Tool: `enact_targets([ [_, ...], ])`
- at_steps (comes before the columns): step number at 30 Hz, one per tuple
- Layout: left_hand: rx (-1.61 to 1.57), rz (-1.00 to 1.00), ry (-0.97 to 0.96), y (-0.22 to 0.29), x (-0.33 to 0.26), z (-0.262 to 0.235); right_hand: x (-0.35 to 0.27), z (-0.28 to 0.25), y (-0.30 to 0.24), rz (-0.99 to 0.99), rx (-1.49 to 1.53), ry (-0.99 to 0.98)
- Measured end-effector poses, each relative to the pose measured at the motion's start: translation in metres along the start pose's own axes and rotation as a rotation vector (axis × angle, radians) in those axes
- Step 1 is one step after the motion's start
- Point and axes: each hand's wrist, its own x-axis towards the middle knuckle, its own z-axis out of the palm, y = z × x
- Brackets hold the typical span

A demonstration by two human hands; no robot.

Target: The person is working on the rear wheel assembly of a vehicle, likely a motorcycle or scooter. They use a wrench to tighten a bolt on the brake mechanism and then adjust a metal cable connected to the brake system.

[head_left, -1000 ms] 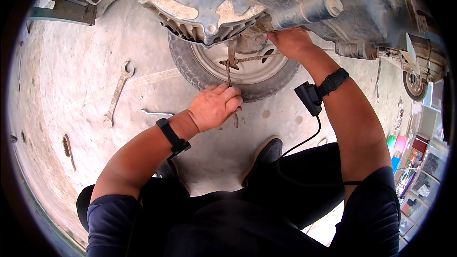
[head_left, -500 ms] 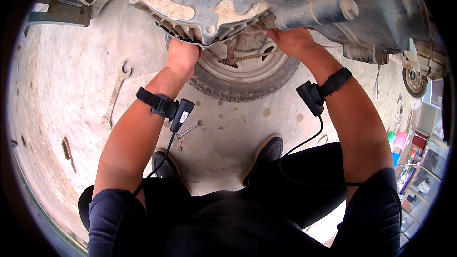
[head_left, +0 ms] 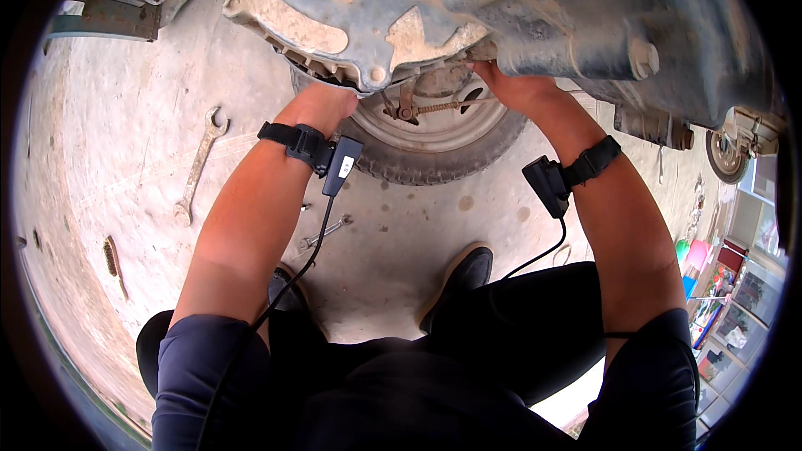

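Observation:
A large, dirty metal housing (head_left: 368,21), grey with pale bare patches and a finned lower rim, fills the top of the view. My left hand (head_left: 326,103) reaches under its lower left rim, and the fingers are hidden there. On the other side, my right hand (head_left: 520,90) is up against the rim's right end, its fingertips out of sight behind the metal. Whether either hand grips anything does not show. Between the hands, beneath the housing, are a wheel (head_left: 434,129) with a black tyre and a rod with a rusty spring (head_left: 436,107).
On the concrete floor to the left lie a large open-end wrench (head_left: 199,169) and a wire brush (head_left: 111,257). A smaller wrench (head_left: 327,232) lies near my left shoe (head_left: 288,288). A green metal frame (head_left: 104,27) stands at upper left. Another small wheel (head_left: 727,157) is at far right.
The housing appears larger and slightly lower in the view. My left forearm has shifted to the right, its hand still under the rim. My right hand has moved slightly down.

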Motion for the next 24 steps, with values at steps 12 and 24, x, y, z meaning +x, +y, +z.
enact_targets([
  [12,0.513,0.524,0.019,-0.093,0.088,-0.084,-0.001,0.012,-0.002,-0.108,0.045,0.350],
  [24,1.388,1.047,0.006,0.009,-0.059,0.055,-0.004,0.014,0.006,-0.037,0.003,0.232],
])
